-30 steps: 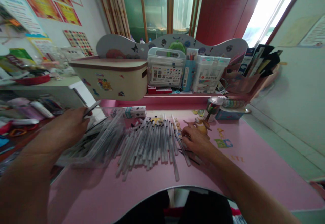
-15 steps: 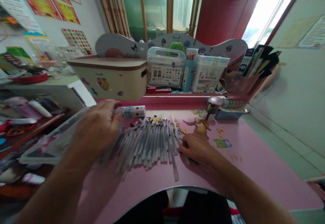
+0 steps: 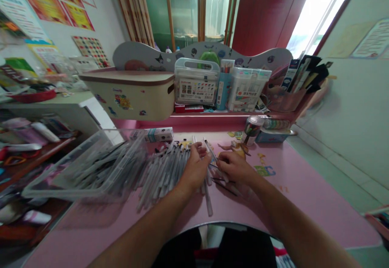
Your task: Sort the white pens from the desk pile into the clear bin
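Note:
A spread of several grey-white pens (image 3: 165, 170) lies across the pink desk (image 3: 291, 203). My left hand (image 3: 194, 168) rests on the right end of that spread, its fingers curled around pens. My right hand (image 3: 234, 166) sits just to its right, fingers pinched on a pen (image 3: 212, 154) that sticks up toward the back. A clear plastic tray (image 3: 91, 166) holding more pens sits at the left of the desk, overhanging its edge.
A small white and teal box (image 3: 158, 134) lies behind the pens. A cream storage box (image 3: 133, 93), marker cases (image 3: 196, 82) and a pen cup (image 3: 252, 129) stand along the back shelf. A cluttered side shelf (image 3: 27, 138) is at the left.
My left hand has left the tray at the left and moved right across the pens to meet my right hand. The tray now sits still with pens in it.

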A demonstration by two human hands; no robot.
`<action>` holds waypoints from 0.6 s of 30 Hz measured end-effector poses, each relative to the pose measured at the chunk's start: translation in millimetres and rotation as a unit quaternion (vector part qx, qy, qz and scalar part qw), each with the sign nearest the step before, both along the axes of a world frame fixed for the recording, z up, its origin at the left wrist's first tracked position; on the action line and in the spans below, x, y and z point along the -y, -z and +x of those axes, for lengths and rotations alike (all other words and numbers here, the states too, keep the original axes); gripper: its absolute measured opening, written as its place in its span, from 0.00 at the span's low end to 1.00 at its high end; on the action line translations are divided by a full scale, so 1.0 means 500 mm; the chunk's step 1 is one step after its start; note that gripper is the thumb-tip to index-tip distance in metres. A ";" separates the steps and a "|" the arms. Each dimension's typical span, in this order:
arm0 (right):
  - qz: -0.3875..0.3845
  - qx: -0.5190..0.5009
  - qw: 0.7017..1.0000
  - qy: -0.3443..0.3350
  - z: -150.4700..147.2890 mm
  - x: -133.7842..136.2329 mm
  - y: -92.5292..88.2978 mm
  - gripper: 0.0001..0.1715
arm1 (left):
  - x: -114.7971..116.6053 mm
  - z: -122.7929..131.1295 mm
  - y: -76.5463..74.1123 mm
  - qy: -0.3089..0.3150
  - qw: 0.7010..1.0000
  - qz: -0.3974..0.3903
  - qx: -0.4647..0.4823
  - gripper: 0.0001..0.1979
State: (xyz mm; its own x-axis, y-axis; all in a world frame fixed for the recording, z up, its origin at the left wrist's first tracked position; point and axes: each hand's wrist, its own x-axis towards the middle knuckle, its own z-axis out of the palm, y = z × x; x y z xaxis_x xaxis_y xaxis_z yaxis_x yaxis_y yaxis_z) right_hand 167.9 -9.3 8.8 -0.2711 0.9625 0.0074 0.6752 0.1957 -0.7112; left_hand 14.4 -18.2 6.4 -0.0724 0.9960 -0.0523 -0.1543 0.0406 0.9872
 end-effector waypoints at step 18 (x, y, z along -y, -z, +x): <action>-0.267 -0.455 0.847 -0.067 -0.027 0.015 0.056 0.18 | -0.020 -0.030 0.016 0.088 0.990 0.043 0.104 0.09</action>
State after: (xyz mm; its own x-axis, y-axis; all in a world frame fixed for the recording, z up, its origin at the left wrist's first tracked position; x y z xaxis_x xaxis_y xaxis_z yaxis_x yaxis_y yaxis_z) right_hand 154.3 -16.6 -19.4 -0.4940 0.8557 -0.1543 -0.2027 -0.2859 -0.9366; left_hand -0.7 -8.4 -1.4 0.1060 0.9936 0.0381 -0.3526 0.0017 0.9358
